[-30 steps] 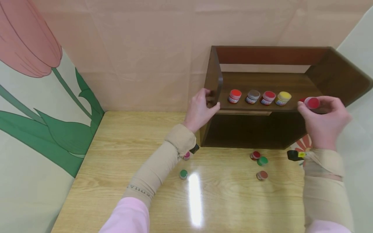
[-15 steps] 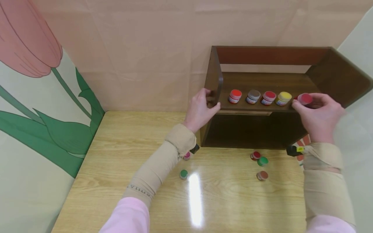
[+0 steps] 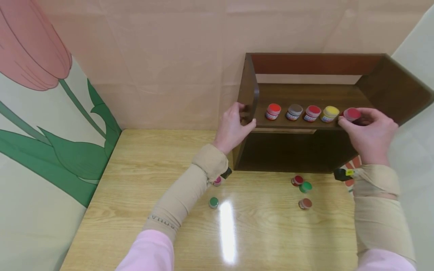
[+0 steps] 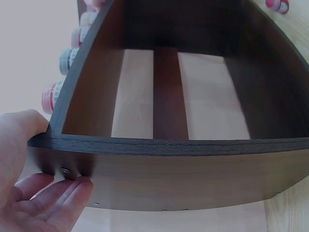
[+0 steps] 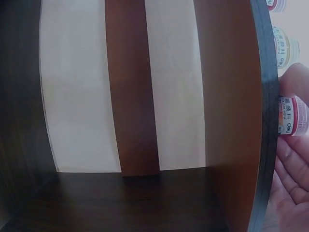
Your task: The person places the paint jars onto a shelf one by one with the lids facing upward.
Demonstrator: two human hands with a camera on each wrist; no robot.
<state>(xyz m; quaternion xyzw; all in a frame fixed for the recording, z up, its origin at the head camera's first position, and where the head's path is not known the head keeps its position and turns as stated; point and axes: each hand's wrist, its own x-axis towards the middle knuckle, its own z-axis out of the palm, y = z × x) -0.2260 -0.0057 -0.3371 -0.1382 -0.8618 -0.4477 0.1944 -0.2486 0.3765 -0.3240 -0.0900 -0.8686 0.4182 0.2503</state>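
Note:
My right hand [image 3: 374, 133] pinches a small crimson-lidded paint jar [image 3: 351, 114] between thumb and fingers at the right of the dark brown shelf [image 3: 305, 94]. In the right wrist view that paint jar [image 5: 288, 116] appears upright against the board. Left of it in a row stand a yellow-lidded jar [image 3: 330, 114], a crimson-lidded jar [image 3: 312, 113], a grey-brown-lidded jar [image 3: 294, 112] and a bright red-lidded jar [image 3: 273, 111]. My left hand [image 3: 233, 126] grips the shelf's left side panel, thumb on the front edge, fingers against the outer face [image 4: 159, 181].
On the wooden table [image 3: 152, 162] lie a dark red-lidded jar [image 3: 297, 180], a green-lidded jar [image 3: 306, 187] and a brown-lidded jar [image 3: 305, 203]. Another green-lidded jar [image 3: 213, 203] and a partly hidden magenta-lidded jar [image 3: 217, 181] sit near my left forearm.
My right hand has moved left with the crimson-lidded paint jar, bringing it close beside the yellow-lidded jar and down at the shelf board. My left hand has stayed put.

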